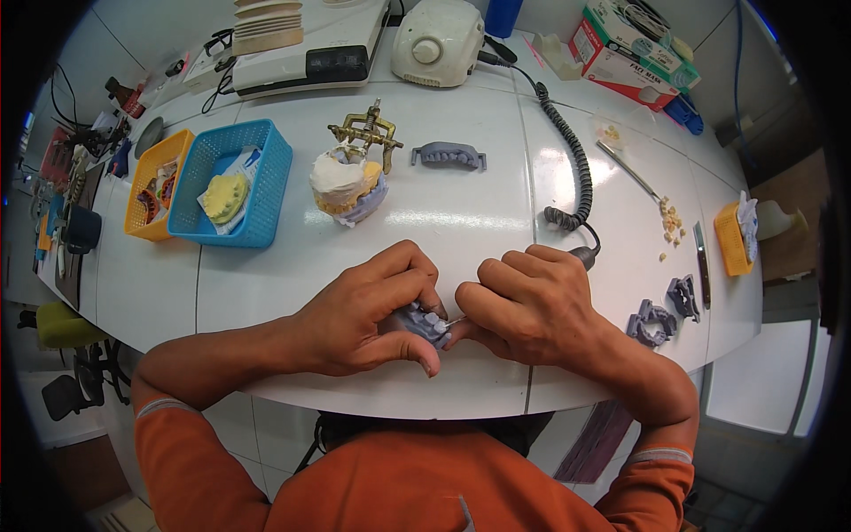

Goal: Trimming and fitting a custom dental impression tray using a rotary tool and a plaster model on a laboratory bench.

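A small grey dental model (427,327) is gripped in my left hand (359,310), its row of teeth turned toward the right. My right hand (539,306) is closed round a corded handpiece (583,256); only its dark rear end shows behind my knuckles. A thin tip reaches from between my right fingers to the model's edge, where my right thumb is also close. Most of the handpiece is hidden by my fingers. Both hands are just above the table's near edge.
Beyond my hands stand a brass articulator (370,133) with a plaster cast (346,186) and a grey dental arch (448,156). Baskets (282,168) are at left, a control box (439,44) at back. Right lie a coiled cord (576,160), knife (702,266), tooth pieces (671,222) and grey models (651,324).
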Action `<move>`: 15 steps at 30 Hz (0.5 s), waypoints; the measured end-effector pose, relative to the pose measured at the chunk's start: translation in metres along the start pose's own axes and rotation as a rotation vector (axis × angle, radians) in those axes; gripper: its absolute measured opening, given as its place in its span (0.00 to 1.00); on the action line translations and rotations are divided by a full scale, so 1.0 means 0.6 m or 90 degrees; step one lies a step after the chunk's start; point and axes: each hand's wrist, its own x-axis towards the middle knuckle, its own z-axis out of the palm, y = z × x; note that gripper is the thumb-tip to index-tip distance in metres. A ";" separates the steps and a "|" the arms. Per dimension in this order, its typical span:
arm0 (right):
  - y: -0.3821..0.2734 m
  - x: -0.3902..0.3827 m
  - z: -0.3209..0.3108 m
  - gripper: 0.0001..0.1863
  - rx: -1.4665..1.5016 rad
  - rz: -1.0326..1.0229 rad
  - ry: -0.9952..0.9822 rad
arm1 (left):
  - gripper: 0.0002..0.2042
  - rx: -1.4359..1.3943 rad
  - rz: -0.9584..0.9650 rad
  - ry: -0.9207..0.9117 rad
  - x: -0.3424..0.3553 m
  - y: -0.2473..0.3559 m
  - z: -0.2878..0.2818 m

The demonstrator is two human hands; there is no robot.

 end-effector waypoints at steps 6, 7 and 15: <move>0.000 0.001 -0.002 0.24 -0.002 -0.005 -0.004 | 0.26 0.004 -0.003 -0.003 0.001 0.002 -0.001; 0.000 0.001 -0.002 0.24 -0.001 -0.005 -0.003 | 0.26 0.003 -0.004 -0.002 0.001 0.002 -0.001; -0.001 0.000 -0.002 0.24 -0.008 -0.010 -0.001 | 0.26 0.003 -0.013 -0.006 0.000 0.005 0.000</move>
